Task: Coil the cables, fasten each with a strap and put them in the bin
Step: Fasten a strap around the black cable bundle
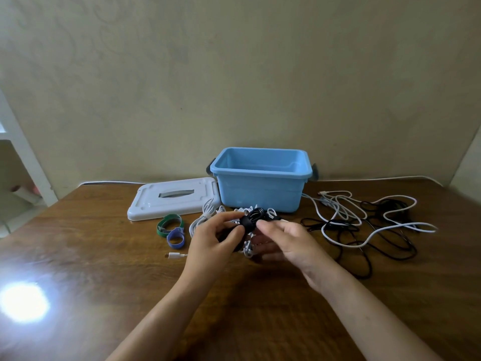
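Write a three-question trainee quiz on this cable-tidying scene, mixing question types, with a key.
1. True or false: the white rectangular plastic lid sits on the light blue plastic bin.
2. Which loose straps lie on the brown wooden table left of the left hand? A) red and yellow B) green strap and purple strap C) none
3. Fill in: the tangled, uncoiled black and white cables lie to the ___ of the right hand.

Key: 1 false, the lid lies flat beside the bin; 2 B; 3 right.
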Demonstrator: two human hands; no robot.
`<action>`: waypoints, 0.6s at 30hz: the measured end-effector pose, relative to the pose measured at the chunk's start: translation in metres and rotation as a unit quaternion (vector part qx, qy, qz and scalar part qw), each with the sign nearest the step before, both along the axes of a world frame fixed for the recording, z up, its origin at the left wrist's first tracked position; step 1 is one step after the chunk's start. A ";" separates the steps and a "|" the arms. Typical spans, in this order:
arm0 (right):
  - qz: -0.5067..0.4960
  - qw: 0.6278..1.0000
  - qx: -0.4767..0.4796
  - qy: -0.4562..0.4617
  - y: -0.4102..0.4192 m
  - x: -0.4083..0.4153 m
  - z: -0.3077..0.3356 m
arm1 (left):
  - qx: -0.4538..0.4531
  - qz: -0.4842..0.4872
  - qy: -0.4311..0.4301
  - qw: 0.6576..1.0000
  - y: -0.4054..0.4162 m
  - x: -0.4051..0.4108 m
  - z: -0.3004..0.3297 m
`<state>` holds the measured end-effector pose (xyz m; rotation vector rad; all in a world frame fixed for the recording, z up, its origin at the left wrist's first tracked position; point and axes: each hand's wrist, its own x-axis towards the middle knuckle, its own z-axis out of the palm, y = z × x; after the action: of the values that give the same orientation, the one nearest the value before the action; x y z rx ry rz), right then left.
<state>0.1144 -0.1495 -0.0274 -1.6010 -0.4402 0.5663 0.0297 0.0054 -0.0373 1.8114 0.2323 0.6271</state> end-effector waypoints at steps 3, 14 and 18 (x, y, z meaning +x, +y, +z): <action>-0.027 0.999 0.020 -0.030 0.004 -0.003 -0.002 | 0.011 -0.039 -0.004 0.999 -0.004 -0.001 0.002; -0.076 0.993 0.089 0.005 -0.004 0.011 0.000 | 0.047 -0.080 0.020 0.995 -0.004 -0.005 0.007; -0.147 0.985 0.055 -0.071 -0.018 0.026 0.010 | 0.049 -0.047 0.006 0.998 0.000 -0.004 0.010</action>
<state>0.1403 -0.1676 -0.0175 -1.5689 -0.3258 0.2008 0.0255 0.0056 -0.0273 1.9093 0.1244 0.5696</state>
